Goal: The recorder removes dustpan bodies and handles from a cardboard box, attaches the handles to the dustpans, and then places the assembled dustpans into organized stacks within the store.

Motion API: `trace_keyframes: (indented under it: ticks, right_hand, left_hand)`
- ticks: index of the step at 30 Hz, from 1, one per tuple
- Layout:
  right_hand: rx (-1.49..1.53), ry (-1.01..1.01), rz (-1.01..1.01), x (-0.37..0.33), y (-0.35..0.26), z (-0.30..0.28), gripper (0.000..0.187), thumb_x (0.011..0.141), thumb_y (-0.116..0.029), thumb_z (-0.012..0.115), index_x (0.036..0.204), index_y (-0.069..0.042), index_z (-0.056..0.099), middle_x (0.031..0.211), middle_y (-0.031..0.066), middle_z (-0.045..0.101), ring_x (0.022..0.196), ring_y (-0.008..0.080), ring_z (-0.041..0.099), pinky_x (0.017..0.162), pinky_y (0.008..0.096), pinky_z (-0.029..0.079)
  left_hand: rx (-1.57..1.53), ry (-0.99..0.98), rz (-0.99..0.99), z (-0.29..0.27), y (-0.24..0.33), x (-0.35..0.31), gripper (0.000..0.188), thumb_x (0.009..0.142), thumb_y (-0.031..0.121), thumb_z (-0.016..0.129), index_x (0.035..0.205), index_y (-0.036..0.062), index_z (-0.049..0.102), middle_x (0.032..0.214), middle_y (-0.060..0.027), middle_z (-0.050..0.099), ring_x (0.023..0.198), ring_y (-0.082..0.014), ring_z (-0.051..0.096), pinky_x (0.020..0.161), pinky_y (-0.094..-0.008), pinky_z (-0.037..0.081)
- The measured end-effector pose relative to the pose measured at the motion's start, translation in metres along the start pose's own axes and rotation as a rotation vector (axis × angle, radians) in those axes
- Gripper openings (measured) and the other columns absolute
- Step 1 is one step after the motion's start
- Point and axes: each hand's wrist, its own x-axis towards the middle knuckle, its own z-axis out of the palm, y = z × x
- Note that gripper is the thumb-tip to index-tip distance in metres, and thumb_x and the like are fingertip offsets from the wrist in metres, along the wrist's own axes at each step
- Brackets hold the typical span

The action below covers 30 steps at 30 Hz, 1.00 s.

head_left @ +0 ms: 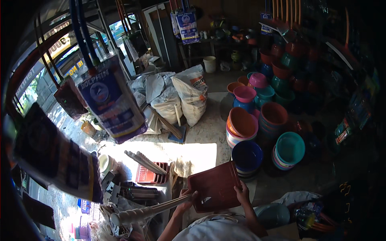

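Observation:
In front of me I hold a dark red dustpan (215,186) with a long pale handle (148,211) that runs toward the lower left. My left hand (186,203) is closed around the handle where it meets the pan. At the pan's right edge, my right hand (242,195) grips the side, thumb on the upper face. A small pale patch shows on the inside of the pan near the left hand. The undersides of both the pan and my grip are hidden.
Stacked coloured buckets, among them a dark blue one (247,156) and a teal one (290,148), stand to the right. Red dustpans (152,173) with long handles lie ahead-left. White sacks (193,96) lean farther back. Packaged goods (112,96) hang at the left.

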Motion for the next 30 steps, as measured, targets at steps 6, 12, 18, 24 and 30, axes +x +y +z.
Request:
trace_keyframes:
  ticks: [6,12,18,24,30]
  right_hand:
    - [-0.090,-0.014,-0.104,0.116,0.001,0.018,0.053,0.089,-0.015,0.065,0.137,0.001,0.048,0.126,0.0179,0.061,0.117,0.0279,0.058,0.098,0.0377,0.044]
    - [-0.224,0.045,0.051,0.201,-0.003,0.024,0.065,0.086,-0.021,0.071,0.138,0.003,0.042,0.130,0.0208,0.056,0.121,0.0303,0.055,0.101,0.0395,0.042]
    - [-0.172,0.017,0.213,0.303,-0.041,0.051,0.066,0.085,-0.019,0.071,0.140,0.003,0.041,0.133,0.0202,0.054,0.123,0.0303,0.053,0.102,0.0384,0.041]
    - [0.006,-0.029,0.068,0.418,-0.103,0.086,0.057,0.085,-0.021,0.070,0.132,0.003,0.047,0.122,0.0205,0.060,0.115,0.0292,0.058,0.098,0.0398,0.045]
    - [-0.108,-0.133,0.093,0.521,-0.105,0.117,0.055,0.085,-0.021,0.069,0.130,0.002,0.049,0.121,0.0187,0.062,0.113,0.0288,0.060,0.096,0.0384,0.046]
  left_hand:
    - [-0.149,0.227,0.019,0.010,0.025,0.115,0.040,0.096,0.040,0.058,0.108,0.0035,0.067,0.095,-0.0176,0.057,0.100,-0.0332,0.054,0.089,-0.0431,0.044]
    - [-0.292,0.033,-0.083,0.011,0.058,0.212,0.041,0.095,0.042,0.059,0.105,0.0020,0.066,0.103,-0.0171,0.053,0.098,-0.0291,0.054,0.086,-0.0413,0.045]
    - [-0.273,-0.023,-0.025,0.020,0.028,0.340,0.043,0.094,0.041,0.061,0.111,0.0018,0.066,0.107,-0.0190,0.057,0.105,-0.0295,0.053,0.091,-0.0417,0.045]
    - [-0.208,0.118,0.062,-0.005,0.032,0.437,0.038,0.093,0.038,0.062,0.108,0.0033,0.067,0.094,-0.0165,0.061,0.101,-0.0296,0.051,0.089,-0.0436,0.043]
    - [-0.105,0.304,0.093,-0.021,0.043,0.505,0.028,0.090,0.034,0.066,0.095,0.0068,0.069,0.085,-0.0099,0.069,0.092,-0.0299,0.053,0.085,-0.0435,0.045]
